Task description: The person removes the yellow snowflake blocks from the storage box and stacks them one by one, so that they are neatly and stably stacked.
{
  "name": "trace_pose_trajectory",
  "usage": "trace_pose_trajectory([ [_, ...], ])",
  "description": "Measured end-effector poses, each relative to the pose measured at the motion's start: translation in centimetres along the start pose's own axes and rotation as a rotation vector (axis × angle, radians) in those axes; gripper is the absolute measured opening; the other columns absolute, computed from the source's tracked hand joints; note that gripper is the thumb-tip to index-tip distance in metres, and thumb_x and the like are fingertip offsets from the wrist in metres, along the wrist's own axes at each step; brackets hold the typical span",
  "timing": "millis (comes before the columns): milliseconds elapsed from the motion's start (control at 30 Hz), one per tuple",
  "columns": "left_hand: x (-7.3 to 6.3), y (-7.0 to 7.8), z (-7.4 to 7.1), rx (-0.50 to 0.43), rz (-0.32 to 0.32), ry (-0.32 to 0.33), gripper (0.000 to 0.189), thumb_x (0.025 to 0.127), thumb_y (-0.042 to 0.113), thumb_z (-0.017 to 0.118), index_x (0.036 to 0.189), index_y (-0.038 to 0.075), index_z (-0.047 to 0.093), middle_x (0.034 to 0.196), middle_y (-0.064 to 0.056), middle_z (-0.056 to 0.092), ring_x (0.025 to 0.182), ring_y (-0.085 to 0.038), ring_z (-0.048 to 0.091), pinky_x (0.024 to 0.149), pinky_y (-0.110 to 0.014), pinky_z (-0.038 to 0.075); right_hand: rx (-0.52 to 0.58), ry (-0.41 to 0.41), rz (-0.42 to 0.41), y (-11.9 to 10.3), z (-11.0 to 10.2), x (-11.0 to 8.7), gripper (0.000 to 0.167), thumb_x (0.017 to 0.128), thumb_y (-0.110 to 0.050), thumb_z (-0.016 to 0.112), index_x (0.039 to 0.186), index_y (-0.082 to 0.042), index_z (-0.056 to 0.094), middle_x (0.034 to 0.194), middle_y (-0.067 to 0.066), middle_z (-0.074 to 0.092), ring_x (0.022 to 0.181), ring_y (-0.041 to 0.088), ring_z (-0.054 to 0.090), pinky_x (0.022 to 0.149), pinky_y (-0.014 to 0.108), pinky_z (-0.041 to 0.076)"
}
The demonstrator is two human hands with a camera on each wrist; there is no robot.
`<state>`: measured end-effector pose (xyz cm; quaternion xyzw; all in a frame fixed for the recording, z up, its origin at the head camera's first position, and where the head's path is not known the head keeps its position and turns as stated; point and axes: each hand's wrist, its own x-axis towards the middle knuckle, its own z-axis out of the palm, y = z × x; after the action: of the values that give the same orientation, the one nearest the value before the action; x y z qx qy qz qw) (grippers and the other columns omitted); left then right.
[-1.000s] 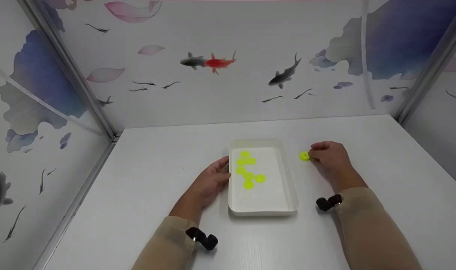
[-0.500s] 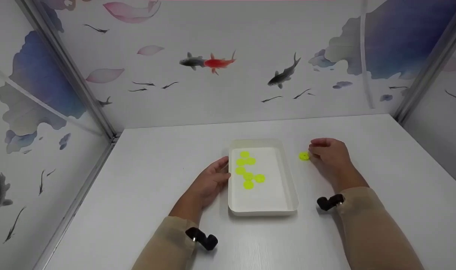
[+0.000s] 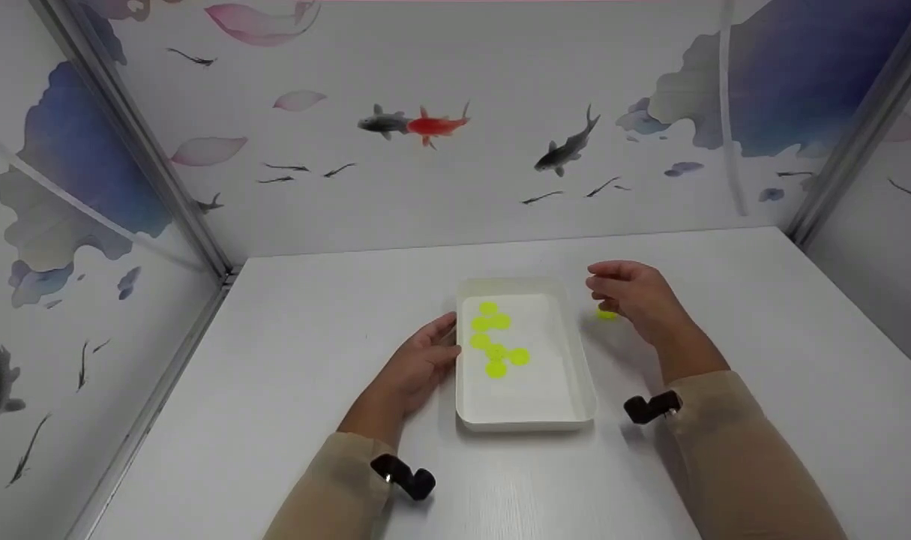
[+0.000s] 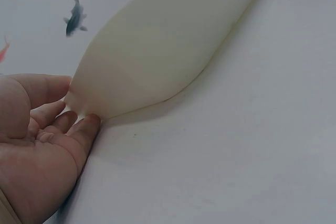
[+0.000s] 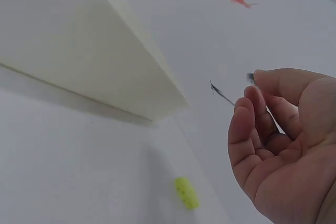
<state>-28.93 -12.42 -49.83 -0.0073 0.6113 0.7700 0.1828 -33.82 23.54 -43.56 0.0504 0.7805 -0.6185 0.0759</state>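
A white rectangular tray [image 3: 584, 352] lies at the middle of the white table, with several yellow-green discs [image 3: 495, 346] in its far half. My left hand [image 3: 436, 346] rests open on the table, its fingertips touching the tray's left wall [image 4: 168, 40]. One more yellow-green disc [image 3: 606, 315] lies on the table just right of the tray. My right hand [image 3: 603, 281] hovers above that disc with loosely curled fingers and holds nothing. In the right wrist view the disc [image 5: 186, 192] lies on the table below the empty hand [image 5: 273, 129].
Walls papered with fish and petals enclose the table on the left, back and right. Metal corner posts [image 3: 155, 165] stand at the back corners. Small black cameras [image 3: 652, 406] sit at both wrists.
My right hand let go of the disc on the table, rose, and moved left toward the tray's far right corner. The disc, the tray and my left hand stayed put.
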Motion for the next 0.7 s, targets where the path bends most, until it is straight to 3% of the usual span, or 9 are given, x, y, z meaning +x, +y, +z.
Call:
trace_pose_trajectory([
  [167, 0.0, 0.0, 0.0, 0.000, 0.006, -0.004, 0.072, 0.102, -0.001, 0.060, 0.168, 0.015, 0.035, 0.177, 0.000, 0.032, 0.166, -0.021, 0.028, 0.133, -0.041, 0.033, -0.041, -0.042, -0.029, -1.3, 1.3, -0.7, 0.042, 0.101, -0.033, 0.076, 0.136, -0.013, 0.066, 0.126, 0.003, 0.069, 0.117, 0.029, 0.064, 0.088, 0.024, 0.062],
  [433, -0.1, 0.0, 0.1, -0.003, -0.004, 0.013, 0.072, 0.101, -0.001, 0.061, 0.167, 0.016, 0.038, 0.176, 0.001, 0.035, 0.165, -0.019, 0.030, 0.133, -0.041, 0.033, -0.044, -0.090, -0.086, -2.6, 2.9, -1.7, 0.037, 0.099, -0.031, 0.077, 0.130, -0.012, 0.070, 0.113, -0.002, 0.070, 0.100, 0.018, 0.066, 0.083, 0.026, 0.061],
  [567, -0.1, 0.0, 0.1, -0.009, 0.005, 0.003, 0.073, 0.101, -0.001, 0.061, 0.168, 0.016, 0.036, 0.177, 0.000, 0.034, 0.166, -0.020, 0.029, 0.133, -0.042, 0.033, -0.111, -0.100, -0.094, -3.3, 3.9, -2.0, 0.033, 0.100, -0.032, 0.076, 0.128, -0.014, 0.072, 0.116, 0.002, 0.072, 0.102, 0.021, 0.067, 0.084, 0.028, 0.061],
  [700, -0.2, 0.1, 0.1, -0.012, 0.014, -0.013, 0.072, 0.102, -0.002, 0.060, 0.168, 0.014, 0.035, 0.178, -0.002, 0.031, 0.167, -0.022, 0.027, 0.134, -0.042, 0.031, -0.197, -0.164, -0.119, -3.7, 4.9, -1.9, 0.034, 0.100, -0.033, 0.075, 0.128, -0.014, 0.072, 0.118, 0.005, 0.072, 0.103, 0.023, 0.067, 0.085, 0.029, 0.060],
])
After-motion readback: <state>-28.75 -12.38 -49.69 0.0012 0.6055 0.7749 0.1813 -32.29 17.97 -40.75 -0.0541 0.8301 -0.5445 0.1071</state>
